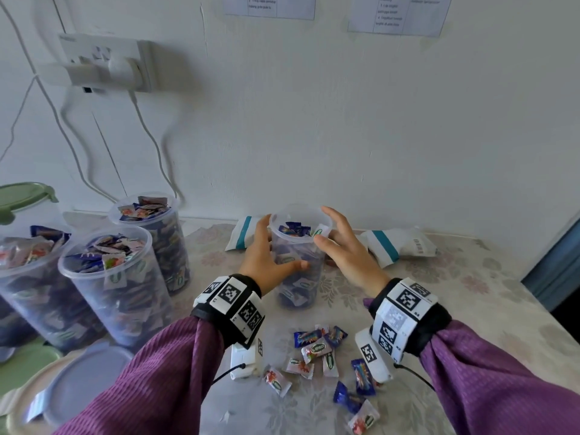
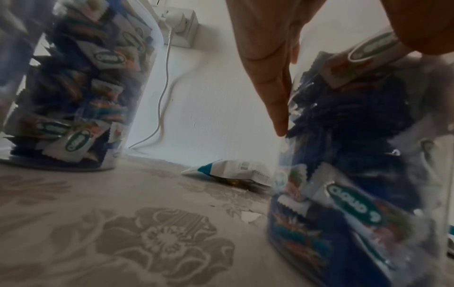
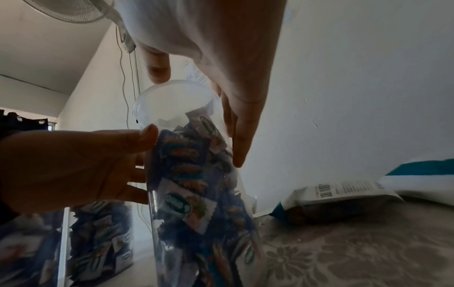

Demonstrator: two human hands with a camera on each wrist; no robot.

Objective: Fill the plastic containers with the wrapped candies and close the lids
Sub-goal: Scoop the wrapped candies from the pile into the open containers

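Left hand [image 1: 266, 259] wraps the clear cylindrical container [image 1: 298, 265] of crinkly candies; right hand [image 1: 348, 249] hovers beside, fingers spread.

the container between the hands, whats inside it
The clear container holds wrapped candies, blue and white, piled close to the rim with no lid on. The left hand covers part of its wall, hiding some contents.

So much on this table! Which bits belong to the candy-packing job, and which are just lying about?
Part of the job:
- clear container, held by left hand
- right hand
- loose candies
- filled containers
- lids

Just lying about:
- white bags
- wall socket and cables
- papers on wall
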